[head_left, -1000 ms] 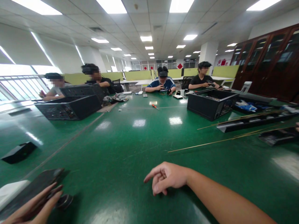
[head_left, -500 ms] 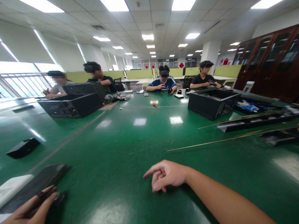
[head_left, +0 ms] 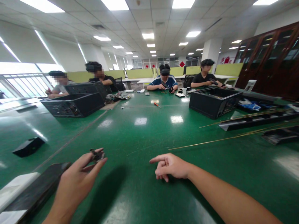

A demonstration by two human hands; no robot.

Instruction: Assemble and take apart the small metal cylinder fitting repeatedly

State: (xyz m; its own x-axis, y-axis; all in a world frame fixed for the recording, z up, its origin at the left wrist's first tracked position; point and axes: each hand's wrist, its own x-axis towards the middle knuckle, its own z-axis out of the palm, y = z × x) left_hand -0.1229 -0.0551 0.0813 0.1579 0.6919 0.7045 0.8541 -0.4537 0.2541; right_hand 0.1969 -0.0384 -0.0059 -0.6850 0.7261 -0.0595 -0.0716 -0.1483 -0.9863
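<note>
Left hand [head_left: 76, 179]: bare, with slender fingers and a long thumb; the back is broad and smooth, narrowing to a bare wrist [head_left: 61, 205] at the near left. Right hand [head_left: 174, 166]: bare, with slim fingers, a rounded back and a narrow wrist. Right forearm [head_left: 219, 191]: uncovered over its whole visible length, smooth in outline, thickening from the wrist toward the near right edge of view. Fingernail detail is too small to tell.

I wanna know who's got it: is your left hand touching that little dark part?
Touching: the head view shows the left hand pinching the little dark part between thumb and fingers, over the green table.
</note>
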